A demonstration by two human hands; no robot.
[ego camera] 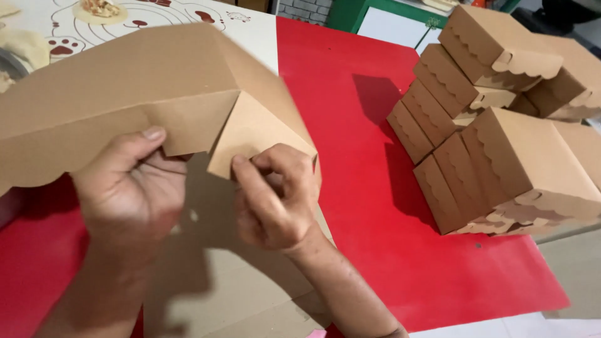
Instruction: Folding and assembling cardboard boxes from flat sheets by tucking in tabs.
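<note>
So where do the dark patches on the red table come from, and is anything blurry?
Head view: light from the right throws sharp shadows left of the stacked cardboard boxes onto the red table; the left hand and right hand shade the flat cardboard below the cardboard box being folded. Head view: mostly sharp, no glare, edges slightly bent.

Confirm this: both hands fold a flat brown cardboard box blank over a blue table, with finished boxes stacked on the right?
Not quite: the head view shows a red table, not blue. Left hand and right hand do fold the flat brown cardboard box blank; finished boxes are stacked right.
</note>
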